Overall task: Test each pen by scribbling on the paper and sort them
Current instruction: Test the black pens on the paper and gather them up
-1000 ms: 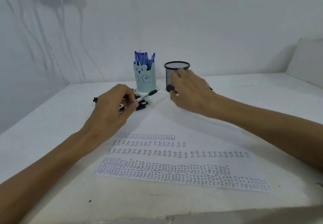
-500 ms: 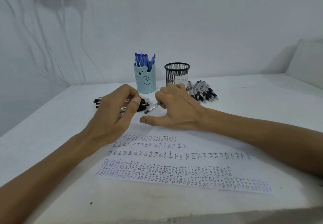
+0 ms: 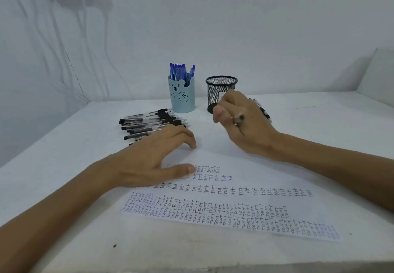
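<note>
– While the right hand's fingers [image 3: 227, 100] are curled in tight, look between them: a dark stub of pen [image 3: 241, 118] pokes out, pinched in that right hand [image 3: 249, 127].

– Up off the table, is it?

– Looks that way, poised above the top edge of the paper [image 3: 245, 166], just in front of the black mesh cup [image 3: 217, 89]. How much of the pen sits inside the hand, I can't tell.

– And the other side?

– Left hand [image 3: 149, 159] is flat and relaxed, its fingers [image 3: 187, 137] straight and loosely spread. The tips are down at the sheet's top left edge, and the thumb is lying across the handwritten rows. Nothing in it.

– The sheet itself?

– Flat on the white table [image 3: 64, 166], with line after line of "test" on it, mostly black and some blue.

– Further out?

– Just beyond the left fingers, a pile of black pens [image 3: 149, 121] lies on the table. Behind it a pale blue bear cup [image 3: 182, 97] stands upright, holding blue pens [image 3: 179, 73], with the mesh cup beside it on the right. A few more pens [image 3: 265, 113] peep out from behind the right hand.
</note>
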